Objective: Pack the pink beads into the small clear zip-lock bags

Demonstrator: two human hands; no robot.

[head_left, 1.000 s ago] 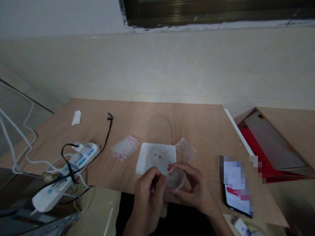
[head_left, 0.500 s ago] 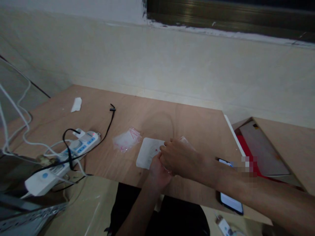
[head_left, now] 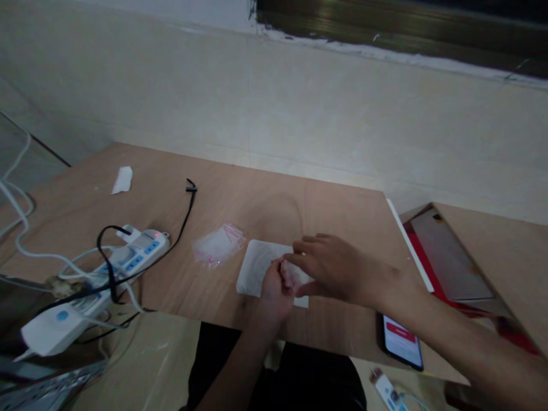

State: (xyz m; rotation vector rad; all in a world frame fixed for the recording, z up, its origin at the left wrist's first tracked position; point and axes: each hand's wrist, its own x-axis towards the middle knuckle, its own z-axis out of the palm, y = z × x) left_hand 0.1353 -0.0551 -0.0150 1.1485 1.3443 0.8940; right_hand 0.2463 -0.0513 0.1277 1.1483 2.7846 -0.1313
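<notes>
My left hand point(head_left: 276, 294) is closed around a small clear plastic bag point(head_left: 288, 275) with pinkish edges, low over the near side of the table. Just to its right is my right hand point(head_left: 331, 265), its fingers stretched out and the thumb apart. Its fingertips are at the bag's opening; whether they touch it I cannot tell. What the bag holds, if anything, is too blurred to make out. Under both hands lies a white, flat, rounded-corner pad or tray point(head_left: 250, 271). Left of it rests a pile of clear zip bags point(head_left: 219, 245) with pink-red lines.
On the left a white power strip point(head_left: 148, 246) carries plugs and tangled cables, a black cord point(head_left: 188, 214) among them. A white paper scrap point(head_left: 123, 180) lies at the back left. A phone point(head_left: 401, 342) lies at the right edge, near an open box point(head_left: 454, 257) with red inside.
My right hand has opened from a closed grip over the left hand, its fingers spreading and the thumb moving apart. More of the small bag now shows. The view has shifted slightly.
</notes>
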